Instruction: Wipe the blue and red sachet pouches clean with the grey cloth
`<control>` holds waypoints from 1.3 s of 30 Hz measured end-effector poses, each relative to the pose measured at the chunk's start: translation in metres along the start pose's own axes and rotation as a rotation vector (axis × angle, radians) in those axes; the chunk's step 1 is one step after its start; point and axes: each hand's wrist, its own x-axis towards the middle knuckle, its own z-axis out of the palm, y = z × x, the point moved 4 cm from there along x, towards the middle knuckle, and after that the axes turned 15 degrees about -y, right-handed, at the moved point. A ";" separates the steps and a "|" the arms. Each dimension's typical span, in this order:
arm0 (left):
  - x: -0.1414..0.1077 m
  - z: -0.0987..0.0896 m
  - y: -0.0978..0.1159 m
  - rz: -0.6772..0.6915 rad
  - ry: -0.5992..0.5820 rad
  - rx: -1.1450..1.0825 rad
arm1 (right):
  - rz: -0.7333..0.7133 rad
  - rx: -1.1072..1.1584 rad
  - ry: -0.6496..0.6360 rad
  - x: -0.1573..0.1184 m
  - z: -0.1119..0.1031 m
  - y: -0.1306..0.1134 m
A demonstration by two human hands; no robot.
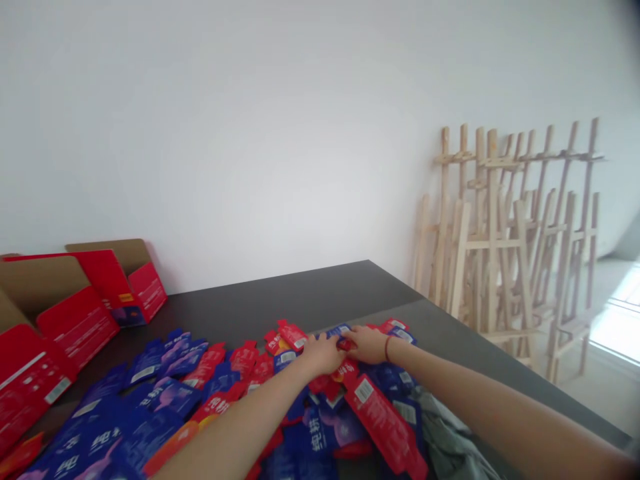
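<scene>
Red and blue spouted pouches lie in a broad heap over the dark table. At the heap's far right part, my left hand (pixel 324 355) rests on the pouches with its fingers bent over them. Close beside it on the right, my right hand (pixel 367 345), with a red string at the wrist, has its fingers curled at a small red pouch (pixel 346 345); the fingertips are partly hidden. Below the hands lies a long red pouch (pixel 383 420) with a white label, next to a blue pouch (pixel 320 430).
Open red cardboard boxes (pixel 83 323) stand at the left. Grey-green crumpled material (pixel 450 437) lies right of the heap. The dark table's (pixel 300 293) far edge meets a white wall. Wooden easels (pixel 493 247) lean beyond the right edge.
</scene>
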 end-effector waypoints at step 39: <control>-0.056 0.047 0.027 -0.221 0.150 -0.143 | 0.031 0.031 0.527 -0.205 -0.017 -0.040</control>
